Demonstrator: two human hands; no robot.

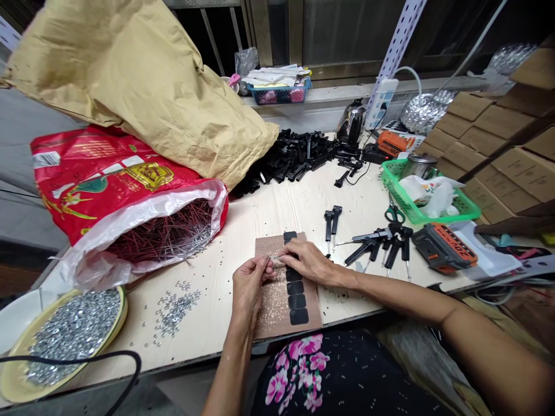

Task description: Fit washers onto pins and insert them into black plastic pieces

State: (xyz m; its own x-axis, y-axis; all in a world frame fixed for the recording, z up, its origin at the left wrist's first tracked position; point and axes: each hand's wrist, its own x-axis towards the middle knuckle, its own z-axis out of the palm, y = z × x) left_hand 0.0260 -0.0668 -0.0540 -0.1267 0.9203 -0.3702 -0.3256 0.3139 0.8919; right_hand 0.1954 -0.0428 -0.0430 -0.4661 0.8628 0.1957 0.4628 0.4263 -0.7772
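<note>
My left hand point(250, 280) is closed in a pinch above a brown board point(273, 320) at the table's front edge. My right hand point(310, 263) comes in from the right, its thumb and fingers pressed together near the left fingertips. A small pale, shiny bit shows between the two hands, too small to name. Along the board's right side runs a column of black rounded squares point(298, 301), partly covered by my right hand. The board's left part has a worn, speckled surface. Left of my hands, small silver metal pieces point(173, 309) lie scattered on the table.
A yellow bowl point(124, 318) holds many silver pieces. Behind it, a red bag point(130, 190) spills thin metal rods. Black plastic parts point(299, 153) are heaped at the back. Black-handled tools point(368, 248), scissors point(394, 212), an orange-black battery pack point(444, 247) and a green basket point(403, 202) stand right.
</note>
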